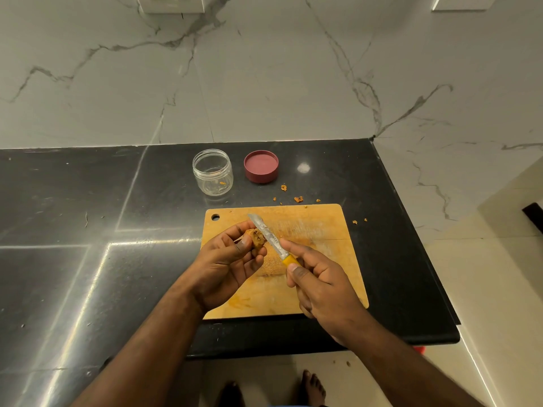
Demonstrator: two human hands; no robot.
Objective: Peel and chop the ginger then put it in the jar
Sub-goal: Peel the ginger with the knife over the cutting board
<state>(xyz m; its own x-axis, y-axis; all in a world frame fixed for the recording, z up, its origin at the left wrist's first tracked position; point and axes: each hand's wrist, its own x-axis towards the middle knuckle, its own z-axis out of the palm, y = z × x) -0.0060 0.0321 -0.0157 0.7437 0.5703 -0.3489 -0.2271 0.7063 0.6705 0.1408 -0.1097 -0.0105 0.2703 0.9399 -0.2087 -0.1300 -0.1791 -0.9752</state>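
My left hand (232, 259) holds a small brown piece of ginger (256, 238) between thumb and fingers, above the left part of the wooden cutting board (332, 230). My right hand (320, 284) grips the yellow handle of a serrated knife (269, 235), and the blade lies against the ginger's right side. A clear open jar (212, 171) stands on the counter behind the board, with a tiny orange scrap inside. Its maroon lid (261, 166) lies upside down to the jar's right.
Bits of ginger peel (298, 199) lie scattered on the black counter (88, 230) behind and right of the board. The counter ends at its right edge (426, 259), with pale floor beyond. A marble wall rises behind. Bare feet show below.
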